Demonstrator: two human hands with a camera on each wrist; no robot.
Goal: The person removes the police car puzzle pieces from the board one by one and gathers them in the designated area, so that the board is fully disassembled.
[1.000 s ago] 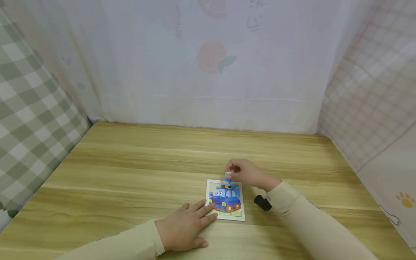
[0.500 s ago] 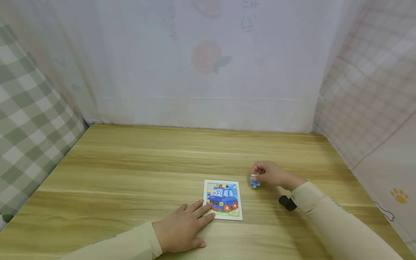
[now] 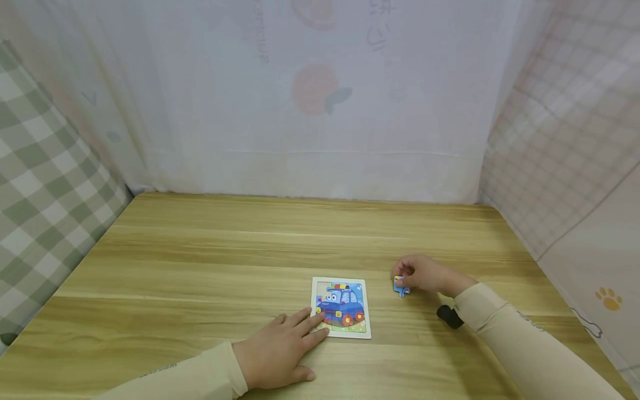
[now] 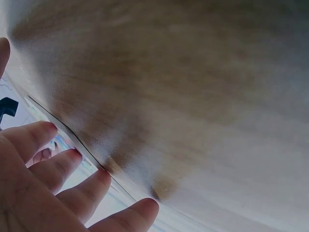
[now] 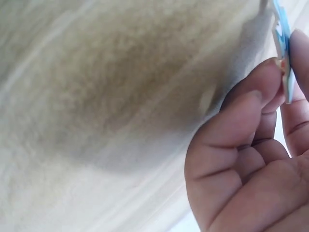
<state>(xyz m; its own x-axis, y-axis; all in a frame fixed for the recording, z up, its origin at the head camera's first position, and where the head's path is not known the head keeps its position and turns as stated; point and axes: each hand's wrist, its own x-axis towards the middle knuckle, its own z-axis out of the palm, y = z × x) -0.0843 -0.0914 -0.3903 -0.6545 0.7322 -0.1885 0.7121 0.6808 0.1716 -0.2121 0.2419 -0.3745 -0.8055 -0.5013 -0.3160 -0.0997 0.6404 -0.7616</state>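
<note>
A square jigsaw puzzle (image 3: 342,307) with a white border and a blue cartoon car lies on the table. Its upper left corner shows a bare, pale gap. My left hand (image 3: 280,347) lies flat with fingers spread, its fingertips resting on the puzzle's lower left edge; the left wrist view shows those fingers (image 4: 87,193) extended along the border. Right of the puzzle, my right hand (image 3: 425,275) pinches a blue puzzle piece (image 3: 400,286) with a touch of yellow. In the right wrist view the piece (image 5: 285,53) appears edge-on between thumb and fingertips.
The wooden table (image 3: 225,250) extends around the puzzle. A pale curtain (image 3: 225,111) hangs behind it, with checked cloth (image 3: 40,194) on the left. A black wrist-worn object (image 3: 449,316) sits under the right wrist.
My right hand has carried the puzzle piece from the puzzle's top edge out to the right, then slightly lower. The left hand has stayed on the puzzle's edge. The head view has shifted slightly.
</note>
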